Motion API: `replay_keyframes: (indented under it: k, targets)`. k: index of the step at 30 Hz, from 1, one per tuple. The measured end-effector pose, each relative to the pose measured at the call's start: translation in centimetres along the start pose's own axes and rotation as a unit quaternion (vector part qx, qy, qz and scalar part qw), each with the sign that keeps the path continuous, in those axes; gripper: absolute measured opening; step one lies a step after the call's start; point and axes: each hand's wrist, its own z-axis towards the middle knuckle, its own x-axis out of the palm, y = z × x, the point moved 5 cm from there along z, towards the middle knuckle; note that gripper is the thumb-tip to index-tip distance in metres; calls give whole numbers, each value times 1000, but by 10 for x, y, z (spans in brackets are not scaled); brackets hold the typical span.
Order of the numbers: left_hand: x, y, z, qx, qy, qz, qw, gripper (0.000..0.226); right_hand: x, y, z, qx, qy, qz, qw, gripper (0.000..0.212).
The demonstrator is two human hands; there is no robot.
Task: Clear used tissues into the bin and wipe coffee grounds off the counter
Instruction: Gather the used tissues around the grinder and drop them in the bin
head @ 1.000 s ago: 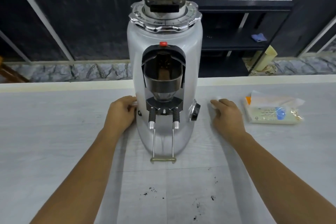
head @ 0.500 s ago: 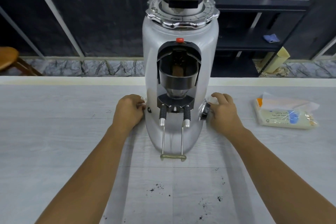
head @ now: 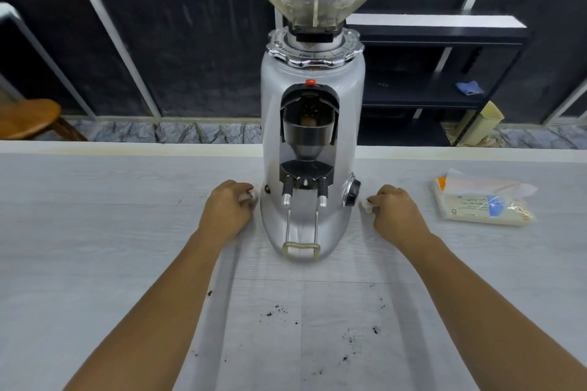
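A silver coffee grinder (head: 313, 124) stands in the middle of the pale grey counter (head: 95, 232). My left hand (head: 227, 211) rests just left of its base, fingers closed on a small crumpled white tissue (head: 249, 196). On the other side, my right hand (head: 395, 216) is closed on another crumpled white tissue (head: 368, 205), a little apart from the grinder's side knob. Dark coffee grounds (head: 276, 311) lie scattered on the counter in front of the grinder, with more coffee grounds (head: 359, 336) toward the right. No bin is in view.
An opened pack of facial tissues (head: 484, 203) lies on the counter at the right. Behind the counter are a black shelf unit (head: 444, 41) with a blue cloth (head: 469, 87), a cream-coloured container (head: 486, 122) on the floor, and a wooden stool (head: 28, 119) at the left.
My right hand drew back from the grinder's knob and now holds a crumpled tissue. My left hand stays by the base with its tissue. The view tilted up.
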Motion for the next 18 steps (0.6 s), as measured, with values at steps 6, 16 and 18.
replay_keyframes:
  k: [6, 16, 18]
  targets:
    - [-38, 5, -84, -26, 7, -32, 999, 28, -21, 31, -68, -50, -36, 70, 996, 26]
    - [-122, 18, -271, -53, 6, -136, 989, 29, -54, 157, -232, -73, -5, 187, 980, 18]
    - [-137, 27, -314, -50, 17, -145, 988, 29, -54, 196, -270, -79, 15, 222, 972, 19]
